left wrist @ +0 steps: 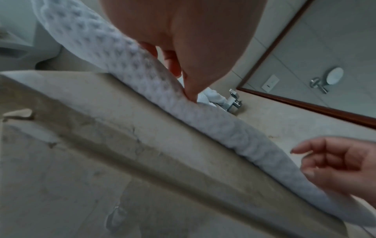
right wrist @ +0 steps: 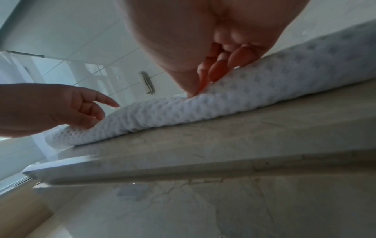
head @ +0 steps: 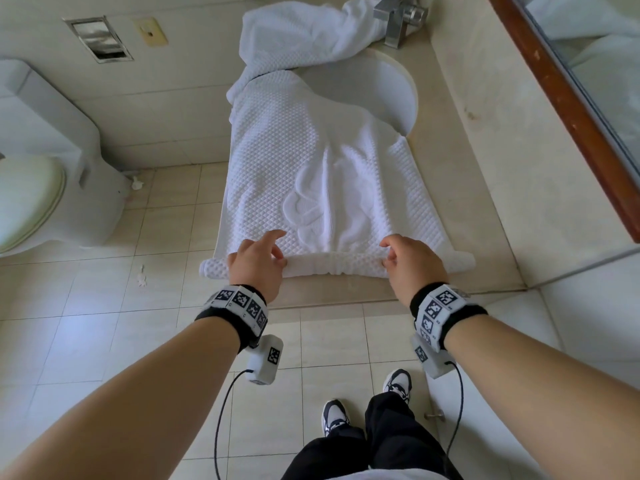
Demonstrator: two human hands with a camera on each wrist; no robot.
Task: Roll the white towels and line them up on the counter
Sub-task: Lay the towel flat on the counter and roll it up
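Note:
A white waffle-weave towel (head: pixel 322 174) lies flat along the beige counter (head: pixel 485 202), its far end draped over the sink. Its near edge is turned into a thin roll (head: pixel 332 265) close to the counter's front edge. My left hand (head: pixel 258 261) grips the roll left of centre, index finger stretched forward. My right hand (head: pixel 408 261) grips it right of centre with curled fingers. In the left wrist view my thumb (left wrist: pixel 191 95) presses into the roll (left wrist: pixel 223 128). The right wrist view shows my fingertips (right wrist: pixel 215 72) digging into the roll (right wrist: pixel 254 95). A second white towel (head: pixel 294 32) lies crumpled at the far end.
The sink basin (head: pixel 377 91) is partly covered by the towel, with a chrome faucet (head: pixel 398 19) behind it. A wood-framed mirror (head: pixel 588 81) runs along the right. A toilet (head: pixel 34 168) stands on the tiled floor to the left.

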